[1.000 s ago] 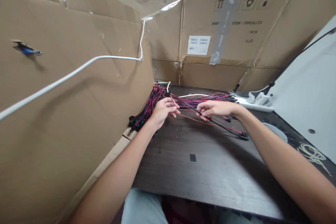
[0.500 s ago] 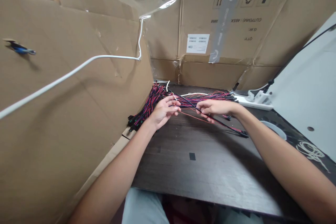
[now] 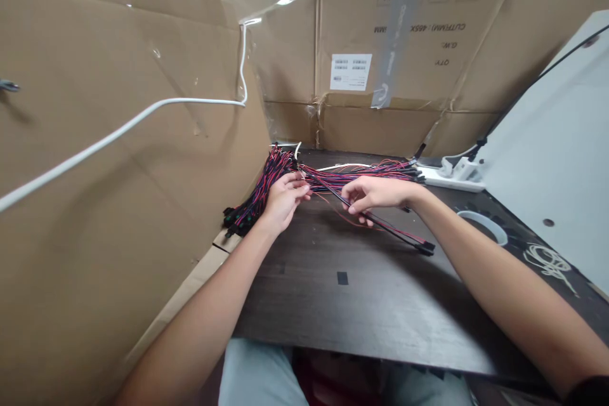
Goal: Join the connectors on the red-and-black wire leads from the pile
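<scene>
A big bundle of red, black and blue wires (image 3: pixel 266 185) lies at the far left of the dark table (image 3: pixel 361 298), running from black connectors by the cardboard wall to a fanned-out part behind my hands. My left hand (image 3: pixel 284 196) is closed, pinching wire ends near the bundle's bend. My right hand (image 3: pixel 373 193) is closed on a few thin wires (image 3: pixel 394 233) that slope down to the right and end in a black connector (image 3: pixel 427 247) resting on the table. A single red wire loops under my right hand.
Cardboard walls (image 3: pixel 118 158) enclose the table on the left and at the back, with a white cable (image 3: pixel 118 130) draped across the left one. A white power strip (image 3: pixel 451 174) sits at the back right, beside a slanted white panel (image 3: pixel 547 165). A tape roll (image 3: pixel 483 225) lies at right.
The view has shifted slightly to the right and down. Both hands stay on the wires; my right hand has slid a little along the thin wires toward my left hand.
</scene>
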